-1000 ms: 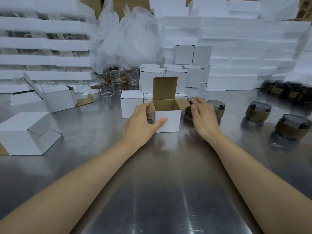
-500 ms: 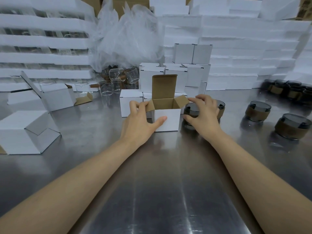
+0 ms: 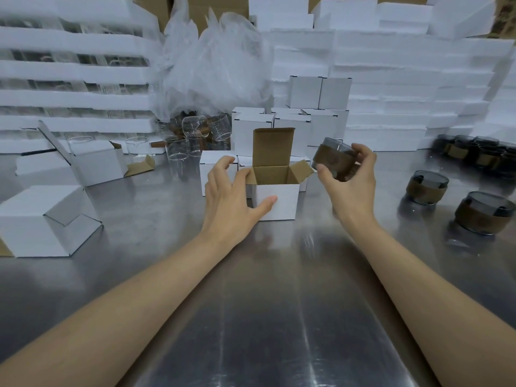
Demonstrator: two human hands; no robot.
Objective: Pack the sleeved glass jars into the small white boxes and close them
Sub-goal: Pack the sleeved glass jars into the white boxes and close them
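Observation:
A small white box [image 3: 282, 198] stands open on the steel table, its brown lid flap upright and side flaps spread. My left hand [image 3: 233, 201] holds it at its left side, thumb on the front face and fingers curled near the left flap. My right hand [image 3: 350, 185] grips a dark glass jar with a brown sleeve [image 3: 332, 160], lifted and tilted just right of the box's opening. Two more sleeved jars [image 3: 427, 187] [image 3: 484, 216] stand on the table to the right.
Closed white boxes [image 3: 252, 129] are stacked behind the open one. Open boxes [image 3: 50, 219] [image 3: 95, 163] sit at the left, near clear glass jars [image 3: 192, 135]. White foam trays [image 3: 405, 93] line the back. More sleeved jars [image 3: 474, 152] stand far right.
My right hand closed on the sleeved jar beside the box, lifted it off the table and tilted it toward the opening. My left hand stayed on the box.

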